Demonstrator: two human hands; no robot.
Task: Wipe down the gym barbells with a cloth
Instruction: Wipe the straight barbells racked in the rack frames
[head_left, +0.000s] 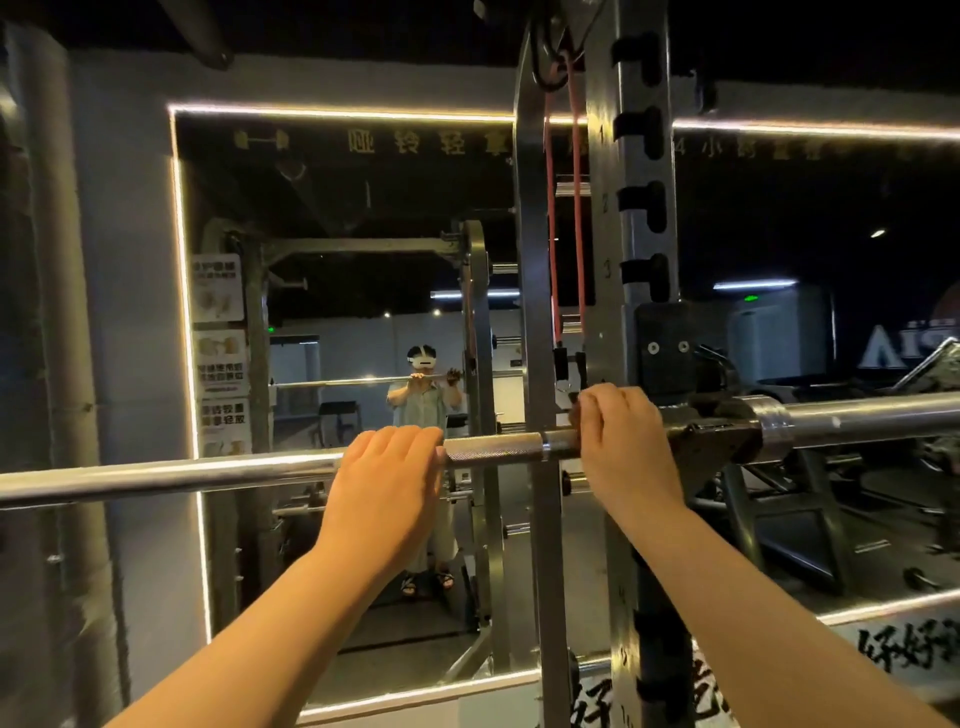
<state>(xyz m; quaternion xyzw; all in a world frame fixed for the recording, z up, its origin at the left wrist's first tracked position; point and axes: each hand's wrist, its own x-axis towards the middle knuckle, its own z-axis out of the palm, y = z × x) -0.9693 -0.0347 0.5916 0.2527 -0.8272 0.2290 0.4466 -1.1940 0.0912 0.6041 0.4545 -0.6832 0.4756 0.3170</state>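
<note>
A steel barbell (493, 451) runs across the whole view at chest height and rests in the rack's hook (711, 441). My left hand (389, 462) lies over the bar where the knurled section begins, fingers curled over its top. My right hand (618, 426) grips the bar just left of the hook, wrapped round a dark cloth (574, 411). Only a small edge of the cloth shows beside my fingers. The bar's thicker sleeve (857, 418) extends to the right edge.
The rack's notched metal upright (639, 208) stands directly behind my right hand, with a red resistance band (563, 208) hanging beside it. A large lit mirror (337, 260) on the wall ahead reflects me and the rack. Dark gym machines fill the right side.
</note>
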